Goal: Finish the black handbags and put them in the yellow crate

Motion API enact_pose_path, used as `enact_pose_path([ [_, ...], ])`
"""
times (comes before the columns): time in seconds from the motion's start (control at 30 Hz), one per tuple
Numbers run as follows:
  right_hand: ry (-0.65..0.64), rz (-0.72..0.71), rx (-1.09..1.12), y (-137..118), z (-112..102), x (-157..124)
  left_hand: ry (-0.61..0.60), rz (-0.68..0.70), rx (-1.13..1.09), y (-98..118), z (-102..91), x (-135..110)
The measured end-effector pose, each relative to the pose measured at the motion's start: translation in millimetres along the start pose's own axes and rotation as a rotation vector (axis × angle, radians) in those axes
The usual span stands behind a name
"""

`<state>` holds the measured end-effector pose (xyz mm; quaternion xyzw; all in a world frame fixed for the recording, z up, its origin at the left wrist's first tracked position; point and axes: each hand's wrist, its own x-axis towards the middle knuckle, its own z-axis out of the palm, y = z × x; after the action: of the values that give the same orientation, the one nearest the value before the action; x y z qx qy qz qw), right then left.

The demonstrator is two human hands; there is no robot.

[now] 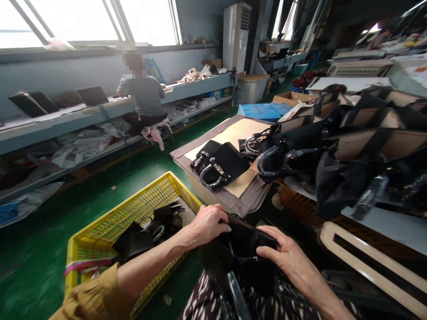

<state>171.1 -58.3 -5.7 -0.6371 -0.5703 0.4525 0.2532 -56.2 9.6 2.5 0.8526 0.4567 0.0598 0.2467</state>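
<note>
A black handbag (242,253) rests on my lap at the bottom centre. My left hand (208,223) curls over its upper left edge, fingers gripping the rim. Fingers of my right hand (283,253) press on the bag's right side near a small metal clasp. Beyond it, two finished black handbags (222,166) with glossy handles lie on a brown board (240,195).
A yellow plastic crate (100,231) with black bag parts stands on the green floor to my left. Several black and tan bags (350,151) are piled on the table at right. A person (143,95) sits at a long bench along the windows.
</note>
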Motion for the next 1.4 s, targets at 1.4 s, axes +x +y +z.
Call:
enact_pose_path([
  [1.4, 0.004, 0.056, -0.152, -1.2, -7.9, -0.1, -0.009, -0.316, -0.009, 25.2, 0.7, 13.5],
])
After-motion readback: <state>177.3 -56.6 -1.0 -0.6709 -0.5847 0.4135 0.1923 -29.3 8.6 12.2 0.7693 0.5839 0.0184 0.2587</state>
